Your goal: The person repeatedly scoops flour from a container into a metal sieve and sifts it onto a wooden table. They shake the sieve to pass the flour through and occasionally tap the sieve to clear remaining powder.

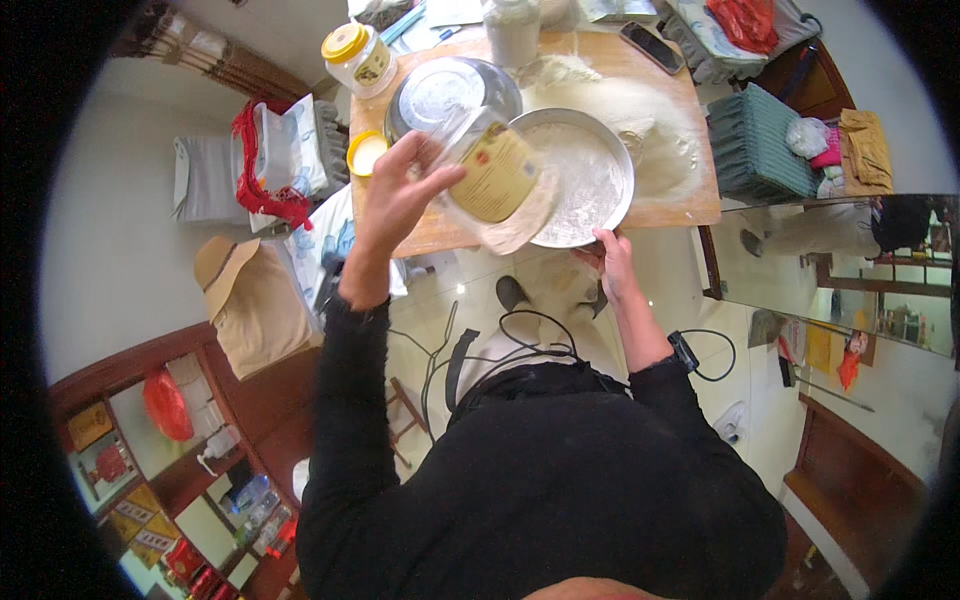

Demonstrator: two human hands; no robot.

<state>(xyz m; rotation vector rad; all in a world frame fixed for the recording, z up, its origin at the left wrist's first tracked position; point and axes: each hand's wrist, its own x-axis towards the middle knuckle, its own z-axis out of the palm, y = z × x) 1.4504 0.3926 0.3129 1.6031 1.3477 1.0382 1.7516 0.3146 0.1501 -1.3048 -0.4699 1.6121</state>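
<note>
My left hand [412, 184] grips a clear plastic jar [491, 176] with a yellow label, tilted with its lower right end over the edge of a round metal pan. Pale flour shows at that end; motion blurs it. My right hand [611, 259] holds the near rim of the round pan [628, 176], which has flour spread inside. Beyond the jar, an upturned metal basin [442, 90] rests on the wooden board [667, 216]. Loose flour [637, 97] lies heaped and scattered on the board to the right of the pan.
A yellow lid [368, 153] lies at the board's left edge, below a yellow-lidded jar [360, 60]. A jar of white powder [513, 34] stands at the back, and a phone [651, 47] lies back right. Black cables [536, 345] hang before my waist.
</note>
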